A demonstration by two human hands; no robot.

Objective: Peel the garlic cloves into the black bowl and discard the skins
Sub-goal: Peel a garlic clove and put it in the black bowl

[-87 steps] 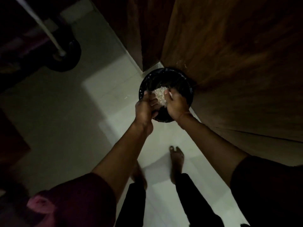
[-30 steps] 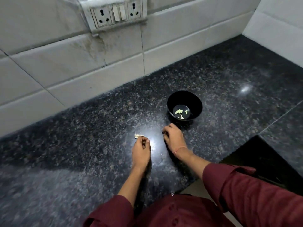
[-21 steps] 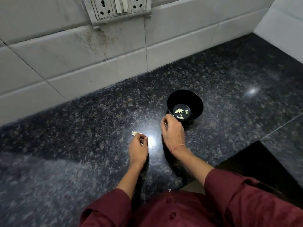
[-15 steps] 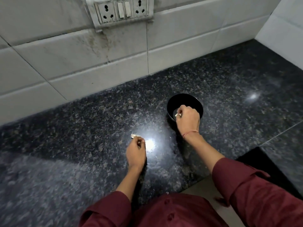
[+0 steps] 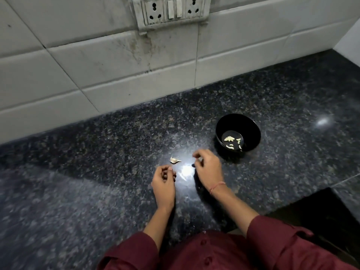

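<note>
A maroon buttoned shirt (image 5: pixel 194 250) is worn, its long sleeves (image 5: pixel 272 236) pushed up the forearms; a thin orange-red thread (image 5: pixel 216 187) is tied round the right wrist.

Domestic kitchen, worktop corner. Reference: polished black speckled granite countertop (image 5: pixel 97 191).
- Behind countertop: wall of large white rectangular glazed tiles (image 5: pixel 97 75), grime-streaked.
- Above countertop, on the tiled wall: off-white plastic panel with two round-pin sockets and two rocker switches (image 5: pixel 171 11).
- On countertop, right of centre: small round black bowl (image 5: pixel 247 125) holding pale peeled garlic cloves (image 5: pixel 228 138).
- On countertop, mid-surface: single loose pale garlic clove (image 5: pixel 174 160).
</note>
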